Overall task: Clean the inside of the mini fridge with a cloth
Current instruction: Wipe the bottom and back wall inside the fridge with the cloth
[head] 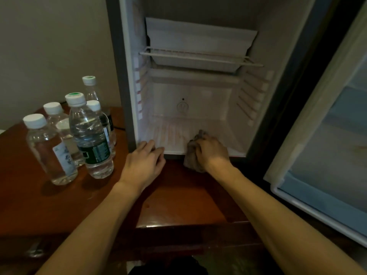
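The mini fridge (224,120) stands open on a wooden table, its white inside bare except for a wire shelf (198,56) high up. My right hand (212,153) grips a crumpled grey-brown cloth (191,155) at the front lip of the fridge floor, right of centre. The cloth hangs partly over the lip. My left hand (146,162) rests with fingers extended on the lower left front edge of the fridge, holding nothing.
Several clear water bottles (89,135) with white caps stand on the wooden table (178,199) left of the fridge. The fridge door (327,147) is swung open to the right. A plain wall is behind the bottles.
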